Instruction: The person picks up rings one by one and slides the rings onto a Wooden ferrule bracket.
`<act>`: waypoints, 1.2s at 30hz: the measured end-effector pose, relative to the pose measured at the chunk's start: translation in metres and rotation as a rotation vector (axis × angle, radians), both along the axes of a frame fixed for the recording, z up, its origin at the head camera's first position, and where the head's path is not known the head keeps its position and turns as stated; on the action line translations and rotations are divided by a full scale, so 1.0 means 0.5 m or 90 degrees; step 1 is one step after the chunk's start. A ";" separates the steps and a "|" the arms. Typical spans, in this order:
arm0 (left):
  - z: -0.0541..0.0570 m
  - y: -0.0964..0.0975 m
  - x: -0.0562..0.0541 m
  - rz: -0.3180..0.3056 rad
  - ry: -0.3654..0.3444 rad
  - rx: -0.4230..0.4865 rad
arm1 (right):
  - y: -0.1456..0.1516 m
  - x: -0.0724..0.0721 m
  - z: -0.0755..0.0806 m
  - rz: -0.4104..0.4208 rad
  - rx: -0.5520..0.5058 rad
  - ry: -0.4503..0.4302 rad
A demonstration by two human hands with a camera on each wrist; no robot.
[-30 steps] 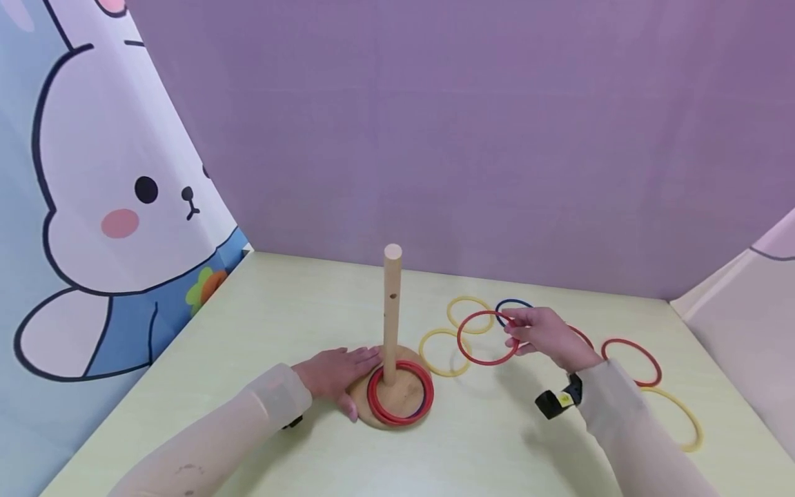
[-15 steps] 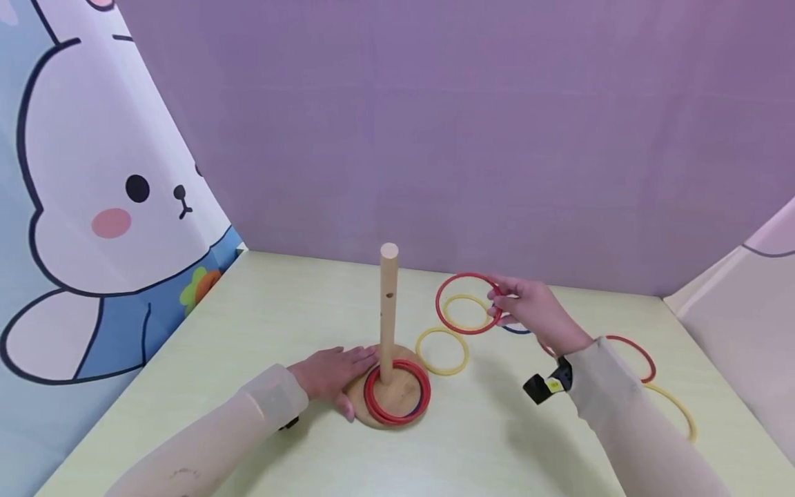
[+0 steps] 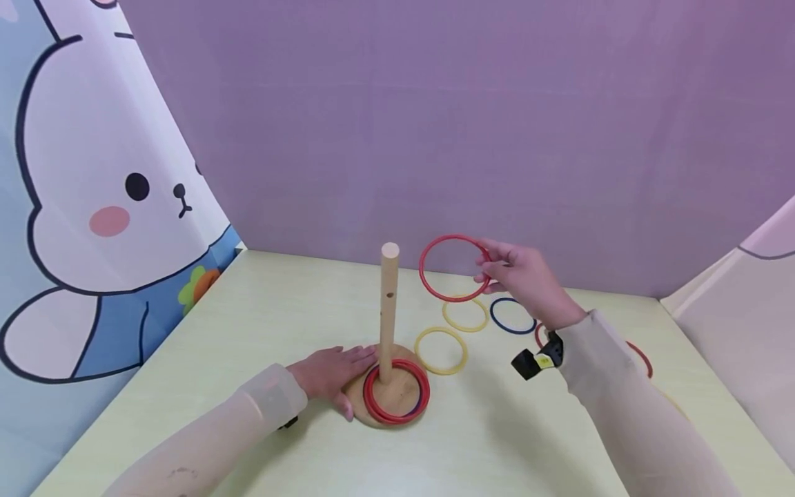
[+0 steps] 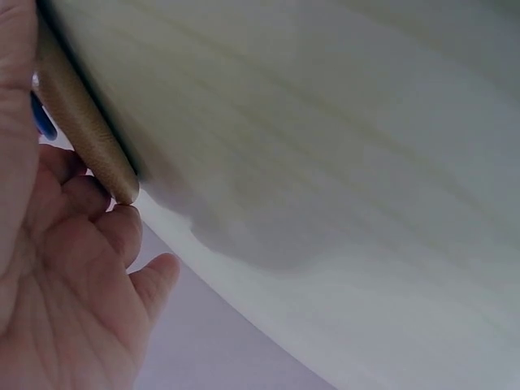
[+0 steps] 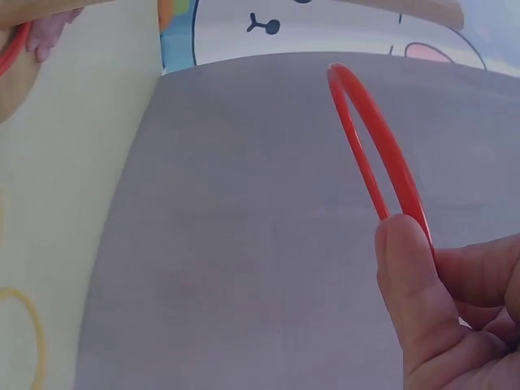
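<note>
My right hand (image 3: 524, 276) pinches a red ring (image 3: 424, 276) by its right side, between thumb and fingers. The ring hangs in the air to the right of the top of a wooden peg (image 3: 388, 310); in the right wrist view the red ring (image 5: 382, 134) is seen nearly edge-on. The peg stands upright on a round wooden base (image 3: 397, 397). Several stacked rings (image 3: 427, 386), red with a dark blue one among them, lie around its foot. My left hand (image 3: 332, 376) rests with spread fingers on the left side of the base; the left wrist view shows its fingers at the base's edge (image 4: 89, 122).
Two yellow rings (image 3: 466, 352) lie right of the base. A blue ring (image 3: 513, 332) lies beyond them. Red rings (image 3: 642, 359) and a yellow ring (image 3: 677, 406) are partly hidden by my right arm. A purple cloth (image 3: 397, 138) rises behind the table (image 3: 298, 297).
My right hand has lifted the red ring up and to the left, from low over the table to about the height of the peg's top. The left hand stays on the base.
</note>
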State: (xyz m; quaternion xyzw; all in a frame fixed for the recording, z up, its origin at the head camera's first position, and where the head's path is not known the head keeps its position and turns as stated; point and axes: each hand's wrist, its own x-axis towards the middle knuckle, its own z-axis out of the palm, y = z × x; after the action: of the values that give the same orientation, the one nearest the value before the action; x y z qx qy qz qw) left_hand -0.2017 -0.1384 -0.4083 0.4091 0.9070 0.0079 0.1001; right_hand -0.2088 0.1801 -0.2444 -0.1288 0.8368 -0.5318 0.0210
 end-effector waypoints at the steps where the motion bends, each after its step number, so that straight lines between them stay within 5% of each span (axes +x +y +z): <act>1: -0.001 0.000 0.000 -0.002 0.002 0.000 | -0.003 0.001 0.005 -0.002 -0.002 0.003; 13: -0.006 -0.004 0.001 -0.003 0.004 -0.002 | -0.038 0.023 0.039 -0.023 -0.076 0.056; 36: 0.001 -0.006 0.008 0.004 -0.011 -0.027 | -0.094 0.053 0.051 -0.057 -0.175 0.200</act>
State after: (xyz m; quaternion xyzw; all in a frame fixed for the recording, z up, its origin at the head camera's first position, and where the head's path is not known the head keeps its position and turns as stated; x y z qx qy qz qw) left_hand -0.1978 -0.1413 -0.4076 0.4042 0.9072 -0.0073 0.1166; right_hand -0.1824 0.1332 -0.2188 -0.1748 0.7540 -0.6149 -0.1510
